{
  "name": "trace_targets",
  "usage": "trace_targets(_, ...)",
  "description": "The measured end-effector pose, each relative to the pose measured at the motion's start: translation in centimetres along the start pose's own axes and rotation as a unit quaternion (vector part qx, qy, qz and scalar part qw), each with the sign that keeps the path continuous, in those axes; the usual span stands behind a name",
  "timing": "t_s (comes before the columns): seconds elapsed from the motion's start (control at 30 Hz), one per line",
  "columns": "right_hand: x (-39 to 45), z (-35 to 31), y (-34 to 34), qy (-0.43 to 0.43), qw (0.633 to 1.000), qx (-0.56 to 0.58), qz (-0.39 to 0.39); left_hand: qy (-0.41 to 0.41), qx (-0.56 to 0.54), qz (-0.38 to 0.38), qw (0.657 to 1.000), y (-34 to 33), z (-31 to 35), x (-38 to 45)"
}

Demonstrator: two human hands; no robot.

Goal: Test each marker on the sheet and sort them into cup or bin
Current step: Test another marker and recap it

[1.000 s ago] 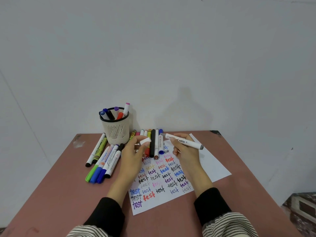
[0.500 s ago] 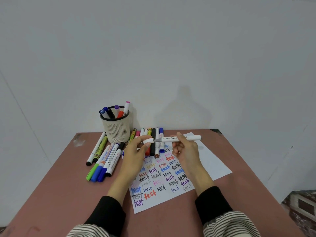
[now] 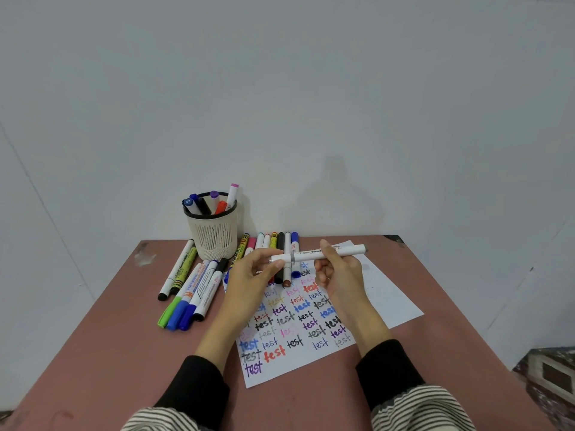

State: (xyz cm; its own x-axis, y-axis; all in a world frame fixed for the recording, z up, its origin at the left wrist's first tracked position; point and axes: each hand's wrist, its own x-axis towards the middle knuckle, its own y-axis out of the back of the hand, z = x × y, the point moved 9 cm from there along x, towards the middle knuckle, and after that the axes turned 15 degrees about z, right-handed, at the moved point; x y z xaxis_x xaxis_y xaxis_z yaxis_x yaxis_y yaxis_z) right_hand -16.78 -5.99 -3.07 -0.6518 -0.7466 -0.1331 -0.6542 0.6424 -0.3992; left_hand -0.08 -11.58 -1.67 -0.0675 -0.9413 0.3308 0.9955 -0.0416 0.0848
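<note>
On the table (image 3: 109, 353) lies the sheet (image 3: 382, 293); behind it the cup (image 3: 213, 234) holds several markers. Above the sheet, both the left hand (image 3: 249, 275) and right hand (image 3: 337, 272) pinch the white marker (image 3: 314, 255).

table (image 3: 102, 353): reddish-brown | wall (image 3: 280, 88): plain white | floor (image 3: 550, 374): patterned tile
</note>
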Motion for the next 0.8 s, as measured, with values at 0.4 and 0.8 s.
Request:
trace_targets(0.4,-0.18,-0.03,-0.33,0.014,1.000,-0.009,-0.010,0.019,-0.018,-0.004,1.000,0.02,-0.19,-0.01)
trace_targets(0.8,-0.25,0.06,-0.56,0.014,1.000,-0.003,-0.023,0.027,-0.024,-0.003,0.999,0.18,-0.51,0.12)
